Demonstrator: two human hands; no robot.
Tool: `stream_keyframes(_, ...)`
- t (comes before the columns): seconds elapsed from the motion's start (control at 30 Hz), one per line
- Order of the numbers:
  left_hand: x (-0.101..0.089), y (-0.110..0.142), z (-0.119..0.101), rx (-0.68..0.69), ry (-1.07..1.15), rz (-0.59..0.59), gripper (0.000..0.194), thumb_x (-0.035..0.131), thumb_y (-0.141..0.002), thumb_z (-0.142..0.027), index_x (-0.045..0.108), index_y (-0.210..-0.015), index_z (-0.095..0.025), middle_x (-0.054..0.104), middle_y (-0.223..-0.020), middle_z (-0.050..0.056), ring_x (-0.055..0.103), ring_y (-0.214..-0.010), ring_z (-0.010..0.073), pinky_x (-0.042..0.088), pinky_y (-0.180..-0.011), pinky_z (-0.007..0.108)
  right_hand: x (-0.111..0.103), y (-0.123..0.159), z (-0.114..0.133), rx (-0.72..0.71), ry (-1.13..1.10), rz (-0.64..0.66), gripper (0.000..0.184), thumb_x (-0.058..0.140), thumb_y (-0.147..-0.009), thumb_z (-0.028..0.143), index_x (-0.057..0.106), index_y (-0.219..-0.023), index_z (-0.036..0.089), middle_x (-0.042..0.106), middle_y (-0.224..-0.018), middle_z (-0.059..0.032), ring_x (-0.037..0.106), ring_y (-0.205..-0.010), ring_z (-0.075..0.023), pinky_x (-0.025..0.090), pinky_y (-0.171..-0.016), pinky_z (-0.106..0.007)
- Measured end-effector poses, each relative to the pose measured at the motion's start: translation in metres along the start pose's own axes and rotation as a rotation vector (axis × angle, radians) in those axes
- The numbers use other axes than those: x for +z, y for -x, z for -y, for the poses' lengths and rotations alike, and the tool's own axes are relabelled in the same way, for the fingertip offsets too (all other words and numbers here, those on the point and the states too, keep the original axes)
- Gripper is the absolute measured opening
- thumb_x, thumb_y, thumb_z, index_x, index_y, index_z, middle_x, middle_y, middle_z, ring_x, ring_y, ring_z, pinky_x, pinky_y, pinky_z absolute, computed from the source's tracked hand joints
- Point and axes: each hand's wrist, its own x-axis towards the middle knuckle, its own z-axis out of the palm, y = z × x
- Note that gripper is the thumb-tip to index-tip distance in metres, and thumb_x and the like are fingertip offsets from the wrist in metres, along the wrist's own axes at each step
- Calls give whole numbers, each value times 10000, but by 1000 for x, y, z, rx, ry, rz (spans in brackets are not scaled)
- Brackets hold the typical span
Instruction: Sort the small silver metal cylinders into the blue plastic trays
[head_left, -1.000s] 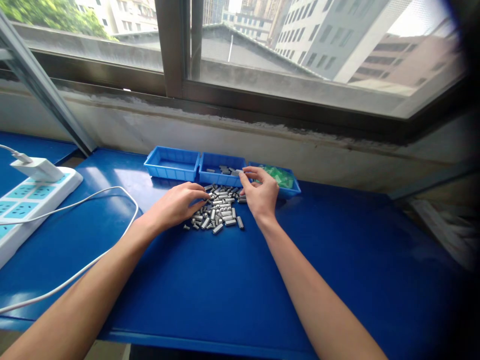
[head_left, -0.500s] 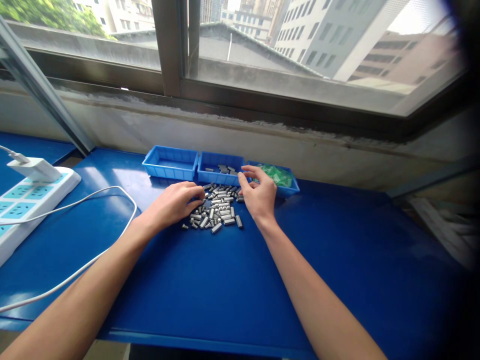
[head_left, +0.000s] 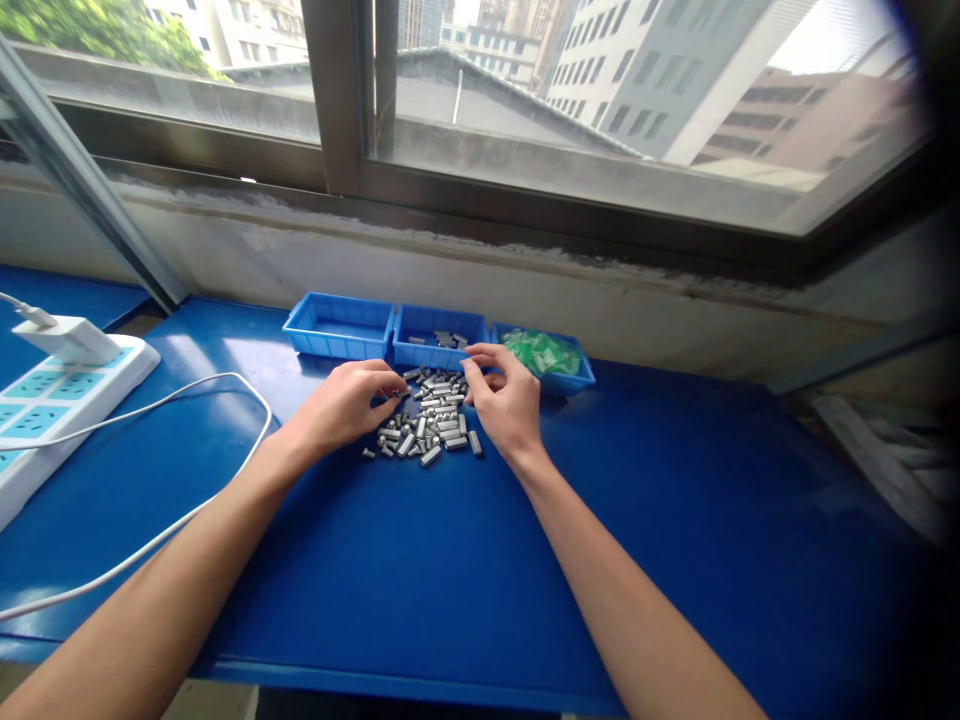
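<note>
Most metal pieces (head_left: 430, 404) lie heaped toward the far edge of the worktop (head_left: 420, 570); only a few are in the middle bin (head_left: 420, 354). The left hand (head_left: 352, 400) seems pinched on a small screw (head_left: 397, 393); the right hand (head_left: 510, 402) curls beside the bin, its grip unclear. A white cable (head_left: 217, 377) passes the left forearm (head_left: 180, 570).

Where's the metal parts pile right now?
Head view, near centre: the metal parts pile lies on the blue table between left hand and right hand, in front of the middle blue bin.
</note>
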Motion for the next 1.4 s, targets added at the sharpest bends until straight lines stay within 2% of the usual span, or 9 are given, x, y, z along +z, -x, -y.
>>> stream_keyframes(0.33, 9, 1, -1, -42, 47, -87, 182, 595, -875, -204, 732, -992, -180, 729, -938, 54, 681, -787, 167, 522, -763, 272, 1, 3, 2, 1, -21, 56, 239, 587, -878, 380, 675, -1014, 204, 709, -902, -33, 600, -497, -106, 485, -522, -234)
stream_keyframes(0.5, 7, 0, -3, -48, 60, -171, 160, 596, -877, -229, 749, -903, -188, 747, -924, 56, 694, -826, 190, 519, -797, 302, 1, 4, 3, -4, -22, 69, 221, 589, -880, 363, 678, -1014, 211, 709, -907, -30, 604, -509, -113, 493, -542, -249)
stream_keyframes(0.67, 6, -2, -9, -74, 126, -249, 151, 625, -864, -258, 751, -845, -177, 747, -864, 58, 696, -770, 180, 540, -758, 293, 1, 4, 4, -2, -13, 73, 239, 590, -878, 376, 680, -1018, 206, 715, -921, -42, 602, -523, -122, 500, -551, -259)
stream_keyframes(0.73, 5, -2, -14, -106, 204, -302, 146, 662, -846, -280, 754, -834, -167, 747, -853, 62, 698, -769, 182, 552, -771, 299, 0, 5, 5, -8, -12, 80, 241, 591, -882, 383, 681, -1020, 207, 714, -921, -43, 604, -535, -123, 501, -554, -257)
stream_keyframes(0.83, 2, -4, -21, -217, 480, -349, 216, 740, -799, -352, 751, -865, -147, 755, -869, 74, 712, -778, 197, 576, -769, 314, 0, 6, 7, -8, -58, 136, 243, 604, -884, 395, 682, -1028, 214, 707, -921, -36, 609, -554, -121, 501, -551, -252)
stream_keyframes(0.93, -1, -5, -26, -330, 742, -340, 310, 807, -738, -399, 744, -890, -136, 759, -894, 81, 718, -793, 205, 581, -754, 310, 1, 8, 12, 12, -204, 267, 281, 612, -887, 420, 669, -1078, 222, 704, -912, -25, 615, -574, -119, 514, -564, -251)
stream_keyframes(1.03, -2, -6, -28, -365, 851, -298, 320, 841, -704, -385, 749, -883, -136, 755, -891, 79, 707, -804, 195, 567, -761, 298, 3, 10, 15, 60, -364, 356, 309, 656, -857, 439, 667, -1067, 212, 707, -861, -19, 624, -605, -125, 535, -590, -258)
stream_keyframes(1.2, -2, -5, -29, -374, 969, -210, 311, 833, -716, -379, 745, -889, -135, 742, -875, 86, 693, -787, 187, 561, -755, 308, 5, 10, 14, 135, -477, 399, 308, 755, -770, 419, 697, -973, 195, 723, -841, -33, 653, -669, -150, 544, -601, -266)
stream_keyframes(1.4, -4, -5, -29, -396, 928, -173, 346, 819, -721, -422, 739, -888, -129, 739, -875, 93, 697, -780, 197, 572, -765, 327, 4, 9, 13, 151, -484, 383, 320, 785, -736, 441, 734, -924, 188, 730, -807, -35, 647, -668, -155, 548, -597, -275)
